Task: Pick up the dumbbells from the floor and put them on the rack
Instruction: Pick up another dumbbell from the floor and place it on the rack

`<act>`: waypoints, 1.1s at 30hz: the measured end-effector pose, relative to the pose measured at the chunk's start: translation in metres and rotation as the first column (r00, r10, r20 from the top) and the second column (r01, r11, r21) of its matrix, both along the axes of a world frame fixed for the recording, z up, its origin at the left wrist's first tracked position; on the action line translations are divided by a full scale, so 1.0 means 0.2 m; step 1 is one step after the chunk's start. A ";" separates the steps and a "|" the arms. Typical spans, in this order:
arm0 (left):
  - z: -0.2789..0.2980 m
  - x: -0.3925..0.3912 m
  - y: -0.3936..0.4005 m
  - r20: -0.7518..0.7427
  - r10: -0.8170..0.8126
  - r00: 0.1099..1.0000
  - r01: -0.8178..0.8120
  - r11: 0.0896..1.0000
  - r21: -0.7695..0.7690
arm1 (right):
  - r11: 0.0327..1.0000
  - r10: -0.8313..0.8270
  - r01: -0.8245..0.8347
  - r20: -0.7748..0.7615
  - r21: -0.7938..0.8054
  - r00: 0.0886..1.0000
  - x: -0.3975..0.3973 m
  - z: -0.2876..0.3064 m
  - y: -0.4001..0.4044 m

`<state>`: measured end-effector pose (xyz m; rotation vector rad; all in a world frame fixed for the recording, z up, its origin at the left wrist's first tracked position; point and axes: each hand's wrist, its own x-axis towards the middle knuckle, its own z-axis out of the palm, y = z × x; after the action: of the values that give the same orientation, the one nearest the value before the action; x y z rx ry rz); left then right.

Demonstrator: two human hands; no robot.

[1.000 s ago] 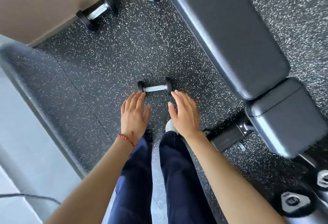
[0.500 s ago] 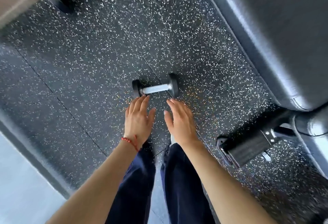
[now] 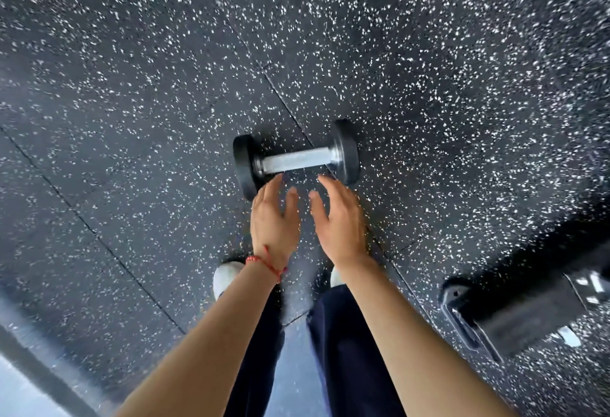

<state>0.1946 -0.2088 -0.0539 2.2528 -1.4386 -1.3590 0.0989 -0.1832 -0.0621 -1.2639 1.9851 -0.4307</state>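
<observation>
A small dumbbell [image 3: 295, 157] with black round heads and a silver handle lies crosswise on the speckled black rubber floor, just ahead of my feet. My left hand [image 3: 273, 218], a red string around its wrist, hovers just short of the dumbbell's left head with fingers straight and together. To its right, my right hand [image 3: 340, 218] reaches toward the right head, fingers extended, holding nothing. Neither hand touches the dumbbell. No rack is in view.
The black metal foot of a bench [image 3: 515, 314] sticks out at the lower right. My dark trouser legs and white shoe tips [image 3: 226, 276] stand below the hands. A paler floor strip [image 3: 19, 390] runs along the lower left corner.
The view has dropped closer to the floor, so the dumbbell looks larger. Both hands have moved nearer to it. The bench pad and the second dumbbell have left the frame.
</observation>
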 end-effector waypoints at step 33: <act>-0.65 -0.16 -0.15 -0.533 0.829 0.171 -0.865 0.385 0.322 | 0.450 -0.731 0.787 0.680 0.423 0.053 0.17 -0.64 -0.26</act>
<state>0.1635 -0.2383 -0.1839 1.6751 0.1468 -1.3144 0.1324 -0.2357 -0.1891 0.2687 1.5638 -1.3417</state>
